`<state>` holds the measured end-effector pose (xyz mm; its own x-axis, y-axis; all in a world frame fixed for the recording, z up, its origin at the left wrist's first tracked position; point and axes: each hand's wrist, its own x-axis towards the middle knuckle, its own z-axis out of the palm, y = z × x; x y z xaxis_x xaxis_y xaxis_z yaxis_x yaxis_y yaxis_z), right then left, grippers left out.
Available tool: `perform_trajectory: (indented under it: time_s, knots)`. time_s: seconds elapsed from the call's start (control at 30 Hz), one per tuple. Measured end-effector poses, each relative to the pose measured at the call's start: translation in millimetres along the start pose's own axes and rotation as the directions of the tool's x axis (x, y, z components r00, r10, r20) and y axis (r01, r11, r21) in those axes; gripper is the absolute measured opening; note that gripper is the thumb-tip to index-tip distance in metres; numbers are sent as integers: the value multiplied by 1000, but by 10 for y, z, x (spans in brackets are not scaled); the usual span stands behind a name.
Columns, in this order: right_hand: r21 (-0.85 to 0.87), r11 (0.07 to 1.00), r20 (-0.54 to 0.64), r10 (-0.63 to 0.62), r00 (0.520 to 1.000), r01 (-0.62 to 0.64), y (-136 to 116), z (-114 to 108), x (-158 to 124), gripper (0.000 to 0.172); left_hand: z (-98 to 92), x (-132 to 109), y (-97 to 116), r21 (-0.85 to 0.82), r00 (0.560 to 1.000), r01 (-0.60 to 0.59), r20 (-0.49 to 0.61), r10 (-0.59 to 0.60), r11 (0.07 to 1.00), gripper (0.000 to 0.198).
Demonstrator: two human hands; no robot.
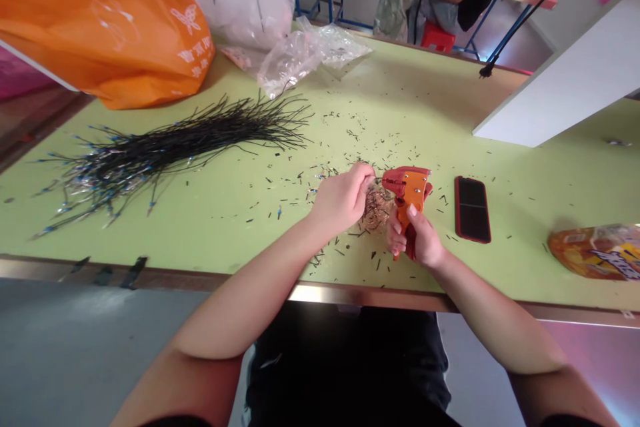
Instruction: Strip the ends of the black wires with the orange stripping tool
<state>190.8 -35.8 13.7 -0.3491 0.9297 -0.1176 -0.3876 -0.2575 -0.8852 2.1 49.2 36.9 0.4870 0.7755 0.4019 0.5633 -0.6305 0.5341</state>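
Green tabletop (440, 107), front edge (320, 292) near left hand (343, 199), right hand (417, 237) gripping crimper (410, 197).

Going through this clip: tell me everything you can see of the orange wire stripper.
The orange wire stripper is a pistol-shaped hand tool, orange and red, plastic-looking, with small metal fasteners on its side. The right hand grips it by the handles, thumb across the body. Its head points left, meeting a thin wire held in the left hand. It is held over the green table; whether the handle ends touch the table cannot be told.
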Motion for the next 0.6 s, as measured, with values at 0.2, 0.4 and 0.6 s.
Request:
perform_trajectory:
  time_s: [0.2, 0.4, 0.6]
  knots:
    - [91, 969, 7, -233, 973, 231, -302, -98, -129, 55, -134, 115, -292, -143, 875, 98, -459, -154, 985, 23]
    - [23, 942, -135, -330, 934, 336, -384, -117, -113, 55, -93, 83, -171, -44, 928, 24, -372, -39, 999, 16]
    - [-15, 963, -8, -269, 963, 269, -191, 4, -32, 59, 12, -108, 210, 82, 937, -179, -289, 196, 980, 14]
